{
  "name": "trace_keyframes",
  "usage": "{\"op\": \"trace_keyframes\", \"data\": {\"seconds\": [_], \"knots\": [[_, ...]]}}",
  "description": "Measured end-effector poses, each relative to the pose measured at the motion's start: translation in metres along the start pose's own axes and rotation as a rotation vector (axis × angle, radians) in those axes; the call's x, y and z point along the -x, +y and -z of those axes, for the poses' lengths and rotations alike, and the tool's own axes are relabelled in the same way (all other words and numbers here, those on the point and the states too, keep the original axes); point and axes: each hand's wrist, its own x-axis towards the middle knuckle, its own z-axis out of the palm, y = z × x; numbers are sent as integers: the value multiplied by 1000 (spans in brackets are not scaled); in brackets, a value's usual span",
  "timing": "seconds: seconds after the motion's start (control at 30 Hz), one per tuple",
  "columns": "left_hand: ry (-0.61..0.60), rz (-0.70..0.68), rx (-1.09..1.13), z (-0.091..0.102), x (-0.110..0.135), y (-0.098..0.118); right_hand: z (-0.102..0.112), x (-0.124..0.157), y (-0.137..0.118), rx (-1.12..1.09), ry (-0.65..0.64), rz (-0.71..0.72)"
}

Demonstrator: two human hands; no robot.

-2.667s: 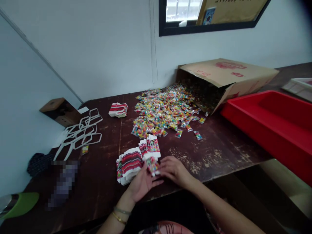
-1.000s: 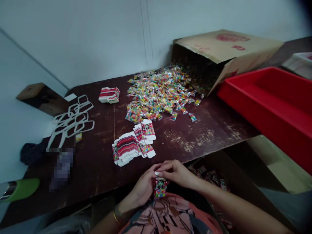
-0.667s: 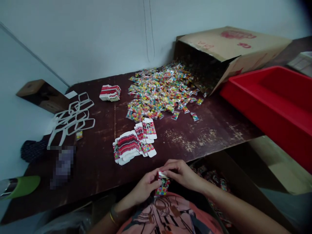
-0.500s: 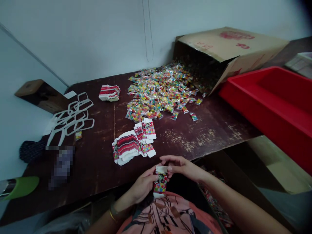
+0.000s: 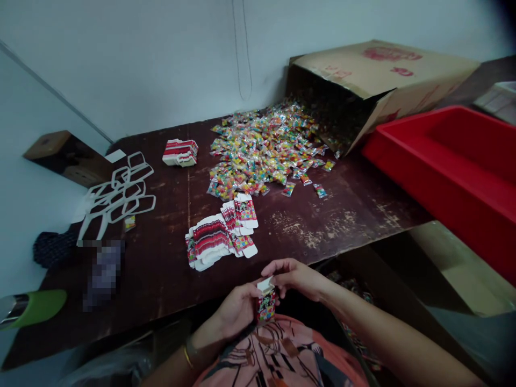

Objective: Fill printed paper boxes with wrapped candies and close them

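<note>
A small printed candy box [image 5: 266,307] is upright in front of my body, its white flap end facing up. My left hand [image 5: 238,305] grips it from the left side, thumb near the top edge. At the upper right, my right hand [image 5: 292,277] has its fingers closed around the white flap end. Just beyond my hands, a fanned stack of flat printed boxes [image 5: 212,239] lies on the dark table [image 5: 306,228]. Farther back spreads a heap of small clear packets of colourful candy [image 5: 262,153].
A cardboard carton [image 5: 382,70] lies on its side at the back right, by a red tray [image 5: 447,166]. Another flat-box stack [image 5: 180,152] sits at the back left, near pale rubber-band-like loops [image 5: 121,193]. A brown box [image 5: 70,156] stands far left.
The candy box has turned so that its top end tilts toward view and its opening shows. My right hand has shifted slightly left at the flap.
</note>
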Motion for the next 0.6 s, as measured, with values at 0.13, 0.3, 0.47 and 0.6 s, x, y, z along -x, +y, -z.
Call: {"op": "trace_keyframes", "data": {"seconds": [0.13,0.3,0.47,0.6], "knots": [[3,52,55,4,-6,0,-6,2,1,254,-16,64],[108,-19,105,6,-8,-1,-20,9,-3,621,31,387],[30,-43,129,8,-5,-4,-20,3,6,621,113,416],[2,-102,15,11,-3,-7,-13,1,10,702,168,462]]}}
